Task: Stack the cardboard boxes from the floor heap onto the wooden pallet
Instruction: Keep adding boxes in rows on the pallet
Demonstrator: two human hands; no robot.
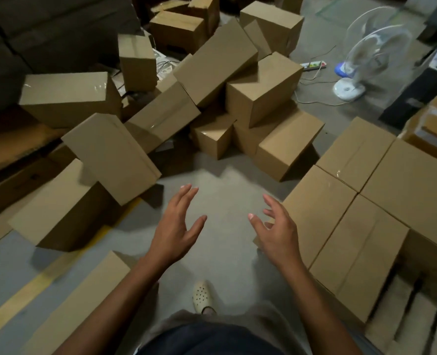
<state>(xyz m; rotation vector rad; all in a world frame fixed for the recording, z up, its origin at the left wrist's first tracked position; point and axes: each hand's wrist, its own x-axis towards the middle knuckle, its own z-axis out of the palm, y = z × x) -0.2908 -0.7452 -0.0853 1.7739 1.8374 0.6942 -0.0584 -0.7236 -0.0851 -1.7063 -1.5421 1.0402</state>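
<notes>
A heap of brown cardboard boxes (212,80) lies jumbled on the floor ahead of me, stretching from the left to the centre. On my right, several boxes (381,201) stand packed side by side on the wooden pallet (412,311), whose slats show at the lower right. My left hand (176,226) and my right hand (276,231) hover empty over the bare floor, fingers spread and palms facing each other. The nearest heap boxes are a small one (212,137) and a tilted one (286,147) beyond my fingertips.
A white floor fan (366,55) and a power strip (313,65) with cables sit at the back right. A yellow floor line (32,285) runs along the left. One flat box (84,303) lies by my left arm. My shoe (202,295) is below the hands.
</notes>
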